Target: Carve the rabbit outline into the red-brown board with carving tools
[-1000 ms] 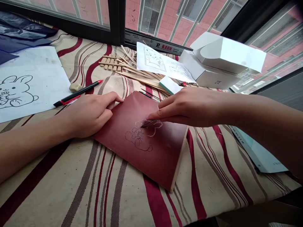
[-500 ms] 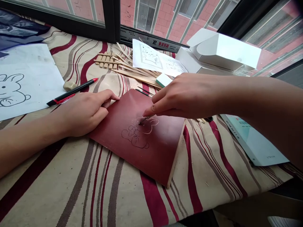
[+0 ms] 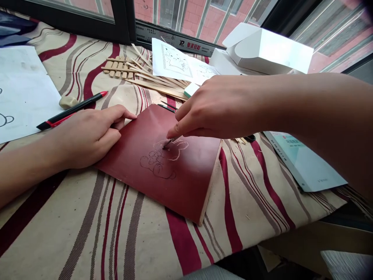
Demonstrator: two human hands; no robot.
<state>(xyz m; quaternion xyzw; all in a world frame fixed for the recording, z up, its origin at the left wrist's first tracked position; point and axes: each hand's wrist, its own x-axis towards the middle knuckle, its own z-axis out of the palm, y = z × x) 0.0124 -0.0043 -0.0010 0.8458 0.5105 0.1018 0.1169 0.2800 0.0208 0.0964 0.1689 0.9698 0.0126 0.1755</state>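
Observation:
A dark red laminated board (image 3: 180,186) lies on the striped cloth, with a pale-edged corner towards me. A rabbit outline (image 3: 160,159) is drawn on it, and part of the outline shows pale scored lines. My right hand (image 3: 215,109) pinches a small carving tool (image 3: 169,142), its tip on the rabbit's upper outline. My left hand (image 3: 90,136) rests on the board's left corner, fingers curled over its upper edge. The tool's handle is mostly hidden by my fingers.
A paper rabbit drawing (image 3: 26,85), a red-and-black marker (image 3: 71,109) and a putty-coloured eraser (image 3: 68,102) lie to the left. Behind are wooden strips (image 3: 142,74), a printed sheet (image 3: 177,58) and a white box (image 3: 262,46). A booklet (image 3: 303,163) lies right.
The whole scene has drifted left and up in view as my head shifts. Both hands stay in place on the board, and the tool tip remains on the rabbit's upper outline.

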